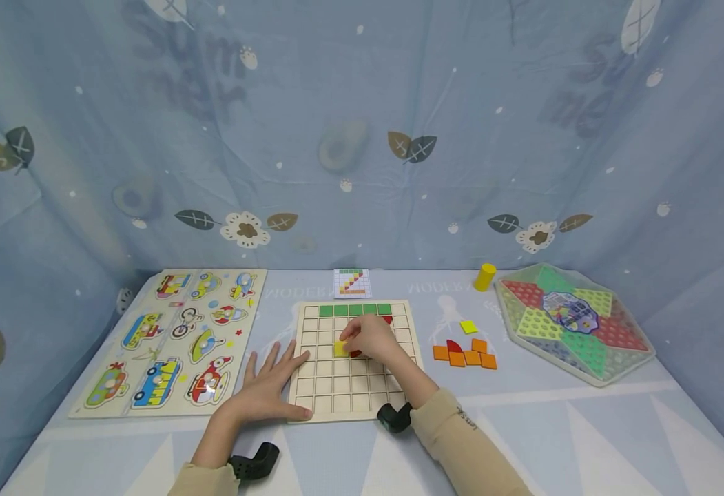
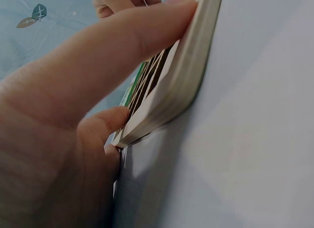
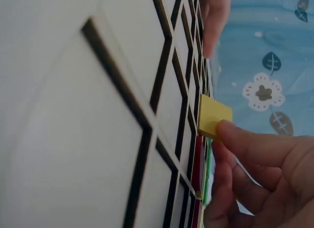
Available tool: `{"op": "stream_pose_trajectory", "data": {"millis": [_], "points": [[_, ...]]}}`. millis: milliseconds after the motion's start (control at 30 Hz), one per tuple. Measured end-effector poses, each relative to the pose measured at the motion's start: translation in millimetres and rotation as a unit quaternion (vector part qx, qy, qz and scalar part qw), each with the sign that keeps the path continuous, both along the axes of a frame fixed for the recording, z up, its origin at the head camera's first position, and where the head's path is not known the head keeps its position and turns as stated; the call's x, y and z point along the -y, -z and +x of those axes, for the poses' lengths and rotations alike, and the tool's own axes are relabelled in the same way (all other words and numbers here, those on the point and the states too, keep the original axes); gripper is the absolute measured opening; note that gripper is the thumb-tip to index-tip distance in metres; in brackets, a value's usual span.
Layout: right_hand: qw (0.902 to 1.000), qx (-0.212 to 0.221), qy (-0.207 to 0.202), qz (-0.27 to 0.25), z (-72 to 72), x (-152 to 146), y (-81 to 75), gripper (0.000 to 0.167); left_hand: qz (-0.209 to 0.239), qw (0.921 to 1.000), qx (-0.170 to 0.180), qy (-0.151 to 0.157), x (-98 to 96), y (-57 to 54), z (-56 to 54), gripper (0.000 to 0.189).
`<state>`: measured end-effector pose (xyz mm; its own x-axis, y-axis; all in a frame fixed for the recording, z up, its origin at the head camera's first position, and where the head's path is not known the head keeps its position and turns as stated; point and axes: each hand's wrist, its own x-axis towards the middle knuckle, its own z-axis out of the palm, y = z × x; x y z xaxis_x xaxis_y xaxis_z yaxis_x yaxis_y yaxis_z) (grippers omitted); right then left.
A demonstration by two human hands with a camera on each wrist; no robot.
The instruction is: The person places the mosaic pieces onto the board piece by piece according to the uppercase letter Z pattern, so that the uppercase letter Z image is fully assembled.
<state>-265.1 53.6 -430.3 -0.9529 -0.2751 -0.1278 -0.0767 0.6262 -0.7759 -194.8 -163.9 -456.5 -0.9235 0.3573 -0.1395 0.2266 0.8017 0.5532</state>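
Note:
A wooden grid board (image 1: pixel 322 405) lies in front of the person, with a row of green square tiles (image 1: pixel 340 311) along its far side. The right hand (image 1: pixel 374 340) is over the board's middle and pinches a yellow square tile (image 3: pixel 214 114) between thumb and fingers. In the right wrist view the tile stands tilted, one edge right at the grid. Red pieces (image 1: pixel 388 319) show on the board beside this hand, partly hidden by it. The left hand (image 1: pixel 265 391) rests at the board's left side with fingers spread, its thumb on the near left corner.
Right of the board lie several orange tiles (image 1: pixel 472 357), a red quarter-round piece (image 1: pixel 454 346) and a yellow-green tile (image 1: pixel 468 327). A pattern card (image 1: pixel 352 284) is behind the board. Further out are a yellow cylinder (image 1: pixel 485 277), a hexagonal game box (image 1: pixel 572 324) and a vehicle puzzle (image 1: pixel 169 344).

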Motion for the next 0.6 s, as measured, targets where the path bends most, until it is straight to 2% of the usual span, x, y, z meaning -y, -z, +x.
{"op": "stream_pose_trajectory", "data": {"millis": [267, 367, 467, 600], "points": [[0.9951, -0.042, -0.013, 0.089, 1.7, 5, -1.4, 0.008, 0.000, 1.0000, 0.000, -0.004, 0.5, -0.4, 0.4, 0.104], [0.9926, -0.055, -0.017, 0.107, 1.2, 6, 0.3, 0.009, 0.002, 1.0000, -0.001, -0.003, 0.8, 0.4, 0.2, 0.104], [0.9929, -0.060, -0.020, 0.101, 0.7, 3, 0.3, 0.010, 0.002, 1.0000, -0.002, -0.002, 0.8, 0.8, 0.1, 0.104], [0.9979, -0.044, 0.001, 0.048, 0.2, -7, -2.1, 0.010, -0.003, 1.0000, -0.001, -0.001, 0.7, 0.9, -0.1, 0.104]]}}
